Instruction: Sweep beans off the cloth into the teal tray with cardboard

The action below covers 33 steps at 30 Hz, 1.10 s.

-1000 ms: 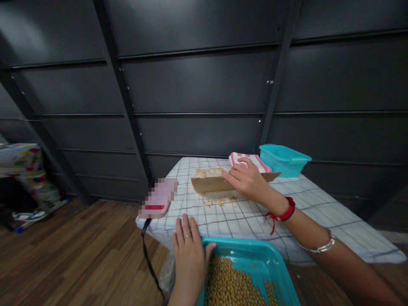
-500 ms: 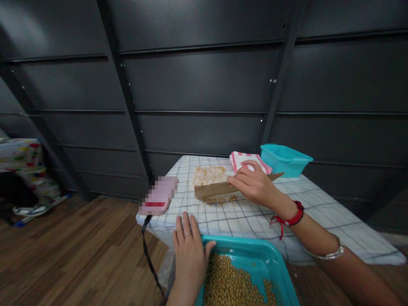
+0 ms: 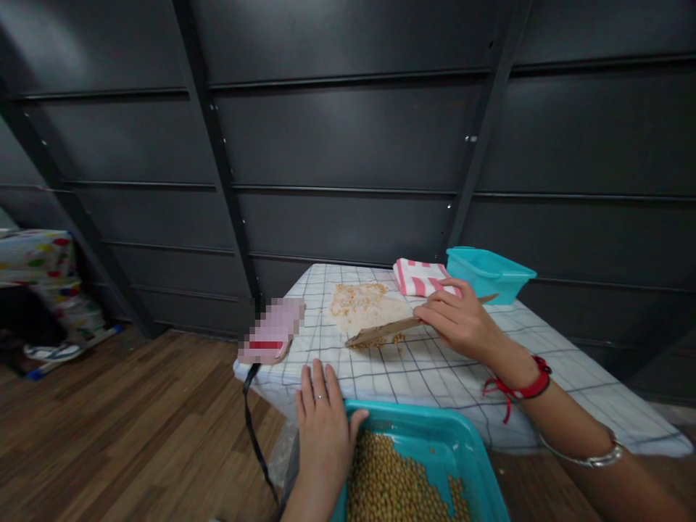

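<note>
Nearest me is one teal tray (image 3: 413, 412), its far rim at the table's near edge, what bears it out of view; it holds one spread of tan beans (image 3: 394, 478), too many to count; my left hand (image 3: 325, 428) lies at its far left corner, four fingers straight and close together, thumb spread over the rim, grasping nothing; left of that wrist one black strap (image 3: 251, 428) hangs off the table's near left corner, where one pink, pixelated flat object (image 3: 277, 330) lies.

Between tray and middle stretches a strip of checked cloth (image 3: 337, 370), room enough for a hand; past it my right hand (image 3: 462, 319) has its fingers closed, pinching one tilted piece of cardboard (image 3: 383, 332); its longer end runs left from my fingertips and low to the cloth, whether touching I cannot tell, its short tip pokes out beyond my knuckles; a few loose beans (image 3: 399, 338) lie along its near edge.

Just beyond spreads one pale, grainy patch (image 3: 353, 301); by the table's far edge sit one folded pink-and-white towel (image 3: 418, 279) and, right of it at the far right corner, one teal basin (image 3: 492, 281).
</note>
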Available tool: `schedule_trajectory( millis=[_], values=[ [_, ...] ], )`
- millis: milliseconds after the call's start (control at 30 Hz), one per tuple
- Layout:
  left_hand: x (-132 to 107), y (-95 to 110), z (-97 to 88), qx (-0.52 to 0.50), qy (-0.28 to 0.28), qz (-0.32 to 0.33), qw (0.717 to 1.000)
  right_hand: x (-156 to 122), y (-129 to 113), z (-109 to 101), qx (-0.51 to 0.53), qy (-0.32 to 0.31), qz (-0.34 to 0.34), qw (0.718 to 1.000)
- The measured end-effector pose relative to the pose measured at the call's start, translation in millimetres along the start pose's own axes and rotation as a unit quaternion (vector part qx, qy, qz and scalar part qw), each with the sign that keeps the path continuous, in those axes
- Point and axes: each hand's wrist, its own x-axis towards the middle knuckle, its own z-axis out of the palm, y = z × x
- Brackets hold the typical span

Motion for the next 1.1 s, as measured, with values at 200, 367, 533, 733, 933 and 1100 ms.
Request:
schedule_trajectory(
  millis=[200, 367, 533, 733, 933, 1100],
  values=[
    [1, 1, 0.3, -0.002, 0.010, 0.004, 1.000, -4, 2, -8, 0.000, 0.026, 0.001, 1.000],
    [1, 0, 0.6, -0.003, 0.013, 0.010, 1.000, -7, 3, -8, 0.007, 0.026, -0.002, 1.000],
    [1, 1, -0.8, -0.007, -0.001, 0.005, 1.000, -10, 3, -10, 0.019, 0.024, 0.006, 1.000],
    [0, -1, 0.7, -0.018, -0.010, 0.003, 1.000, -15, 7, -20, 0.025, 0.016, 0.015, 0.999],
    [-1, -4, 0.8, -0.002, -0.017, 0.033, 0.999, -14, 7, -12, 0.023, 0.023, 0.023, 0.999],
    [1, 3, -2.1, 0.001, 0.002, 0.006, 1.000, -13, 7, -9, 0.039, 0.027, 0.012, 0.999]
  ],
)
